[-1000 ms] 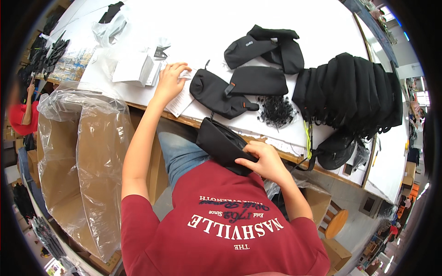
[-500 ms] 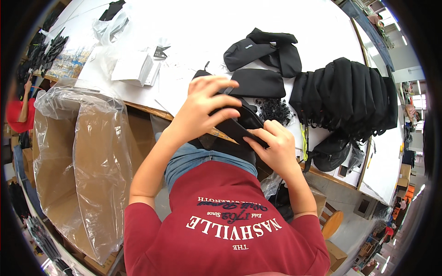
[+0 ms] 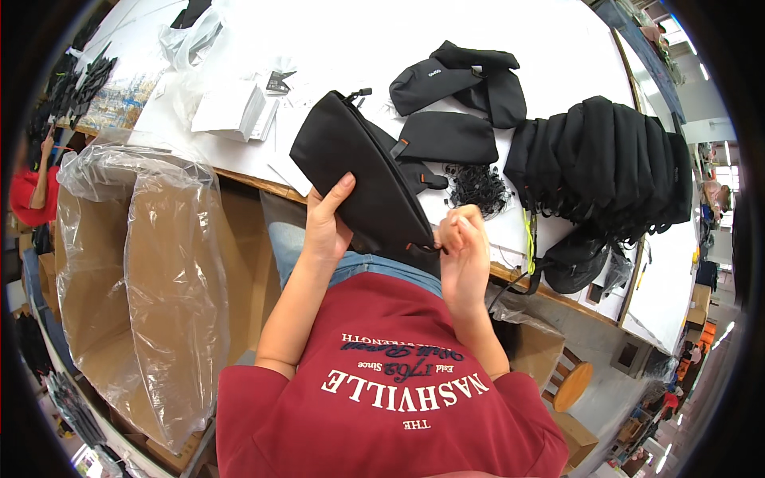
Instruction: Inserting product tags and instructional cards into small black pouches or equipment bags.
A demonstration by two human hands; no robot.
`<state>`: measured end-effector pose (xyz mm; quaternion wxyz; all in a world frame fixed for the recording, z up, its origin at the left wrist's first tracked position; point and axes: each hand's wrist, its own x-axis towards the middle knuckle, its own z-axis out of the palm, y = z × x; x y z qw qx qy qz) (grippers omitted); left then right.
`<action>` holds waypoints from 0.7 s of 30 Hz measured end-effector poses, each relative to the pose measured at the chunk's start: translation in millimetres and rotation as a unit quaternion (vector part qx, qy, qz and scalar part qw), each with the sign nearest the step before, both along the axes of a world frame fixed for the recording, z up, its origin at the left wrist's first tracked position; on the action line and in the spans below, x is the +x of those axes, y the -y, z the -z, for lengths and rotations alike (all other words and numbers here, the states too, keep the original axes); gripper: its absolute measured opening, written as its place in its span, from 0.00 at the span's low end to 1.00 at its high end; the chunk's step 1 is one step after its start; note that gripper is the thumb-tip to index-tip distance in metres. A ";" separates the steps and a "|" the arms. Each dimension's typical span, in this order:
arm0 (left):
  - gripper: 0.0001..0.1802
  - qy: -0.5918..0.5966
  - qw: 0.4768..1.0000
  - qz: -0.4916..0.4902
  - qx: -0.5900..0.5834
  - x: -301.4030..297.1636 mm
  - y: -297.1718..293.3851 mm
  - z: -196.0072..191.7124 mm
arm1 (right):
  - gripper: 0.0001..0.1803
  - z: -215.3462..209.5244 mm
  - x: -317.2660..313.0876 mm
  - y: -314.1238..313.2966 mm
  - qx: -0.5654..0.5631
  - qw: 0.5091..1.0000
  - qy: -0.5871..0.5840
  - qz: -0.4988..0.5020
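Note:
A flat black zip pouch (image 3: 343,151) slants across the table's front edge, with its zipper along the right side. A small zip pull (image 3: 361,93) juts from its far end. My left hand (image 3: 328,223) is closed on the near part of the pouch, thumb on top and fingers hidden underneath. By the near corner, at a small orange-tipped tab, my right hand (image 3: 462,251) is closed in a pinch; exactly what its fingertips grip is hard to see. Another black pouch (image 3: 450,137) lies flat just beyond, beside a heap of small black straps or cords (image 3: 478,191).
A row of stacked black pouches (image 3: 602,163) stands to the right, with a black bag (image 3: 574,263) before it. More black pouches (image 3: 458,84) lie farther back. White paper cards (image 3: 231,111) sit at left. A plastic-lined carton (image 3: 171,303) stands below the table's left side.
The pouch was held open between both hands; it now lies flatter, turned outer side up. My left hand has moved from its far end to its near part. My right hand has shifted slightly nearer me.

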<state>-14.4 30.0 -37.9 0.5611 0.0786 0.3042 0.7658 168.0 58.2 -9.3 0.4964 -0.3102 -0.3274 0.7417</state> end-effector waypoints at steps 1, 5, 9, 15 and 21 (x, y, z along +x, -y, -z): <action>0.15 -0.002 1.000 0.004 -0.007 -3.4 1.1 -0.8 | 0.05 4.4 5.3 -4.8 -0.052 0.994 -0.067 -0.070; 0.18 -0.064 0.989 0.128 -0.019 -6.1 8.9 -5.4 | 0.06 -10.3 1.4 -15.8 0.164 0.962 0.216 0.040; 0.19 -0.096 0.971 0.213 -0.045 7.2 16.0 -9.7 | 0.10 -36.5 -5.9 -35.6 0.350 0.863 0.356 0.076; 0.20 -0.075 0.969 0.222 -0.072 16.3 18.3 -13.0 | 0.07 -38.0 -1.5 -34.2 0.432 0.774 0.453 0.091; 0.16 0.034 0.976 0.151 -0.154 2.2 5.2 4.4 | 0.09 -38.6 -0.8 -14.1 0.511 0.748 0.414 -0.091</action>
